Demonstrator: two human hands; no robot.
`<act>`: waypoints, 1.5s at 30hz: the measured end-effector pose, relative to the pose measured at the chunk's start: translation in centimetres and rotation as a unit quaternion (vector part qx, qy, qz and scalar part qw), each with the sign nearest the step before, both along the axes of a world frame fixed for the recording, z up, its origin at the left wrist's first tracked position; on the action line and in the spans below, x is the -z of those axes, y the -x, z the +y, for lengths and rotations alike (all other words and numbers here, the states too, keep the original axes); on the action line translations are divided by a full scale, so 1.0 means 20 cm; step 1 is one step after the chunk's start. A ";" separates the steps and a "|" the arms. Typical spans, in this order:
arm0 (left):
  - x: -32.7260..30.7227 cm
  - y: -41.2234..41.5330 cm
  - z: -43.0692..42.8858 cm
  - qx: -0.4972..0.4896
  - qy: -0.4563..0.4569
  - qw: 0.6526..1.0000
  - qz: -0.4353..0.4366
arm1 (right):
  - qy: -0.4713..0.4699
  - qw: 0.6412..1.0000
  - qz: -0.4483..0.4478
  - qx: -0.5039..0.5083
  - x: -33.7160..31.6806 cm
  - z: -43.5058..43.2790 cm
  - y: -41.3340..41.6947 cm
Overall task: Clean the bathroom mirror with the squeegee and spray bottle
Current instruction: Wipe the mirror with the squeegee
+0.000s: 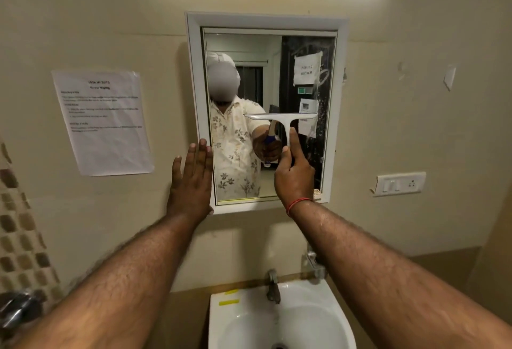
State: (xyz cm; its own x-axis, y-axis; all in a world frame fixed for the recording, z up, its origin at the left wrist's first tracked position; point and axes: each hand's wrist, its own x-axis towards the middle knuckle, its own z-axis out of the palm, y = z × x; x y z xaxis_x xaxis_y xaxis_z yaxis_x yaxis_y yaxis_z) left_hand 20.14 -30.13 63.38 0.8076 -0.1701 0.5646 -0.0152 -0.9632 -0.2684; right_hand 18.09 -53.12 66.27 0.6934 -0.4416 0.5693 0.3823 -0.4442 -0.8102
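Nearest to the camera are two bare forearms, reaching over a white sink (327, 318) toward the wall. The right hand (294, 172) is clenched around the handle of a white squeegee (282, 120), with the index finger stretched up along the handle. The blade is level and lies against the mirror (277, 77), about halfway up the glass, on its right half. The left hand (191, 182) is released, fingers straight and flat against the left side of the white mirror frame (194, 77). A printed paper (104, 123) is stuck on the wall to the left.
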 end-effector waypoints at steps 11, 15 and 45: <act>0.20 0.02 -0.02 0.012 0.022 0.999 0.031 | -0.013 0.999 0.035 0.004 0.34 0.02 0.09; 0.30 0.02 -0.01 0.020 0.026 0.998 0.047 | -0.008 0.997 0.073 0.002 0.46 0.02 0.11; 0.76 0.12 0.03 -0.017 -0.082 0.985 0.151 | 0.001 0.976 0.215 0.020 0.79 0.00 0.23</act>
State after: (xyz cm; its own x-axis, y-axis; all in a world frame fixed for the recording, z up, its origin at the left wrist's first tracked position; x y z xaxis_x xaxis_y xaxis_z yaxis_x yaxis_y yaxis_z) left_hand 17.71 -29.50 48.25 0.9414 -0.2083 0.2654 -0.0858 -0.9086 -0.4087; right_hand 13.42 -53.08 50.45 0.8510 -0.4717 0.2309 -0.0100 -0.4542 -0.8908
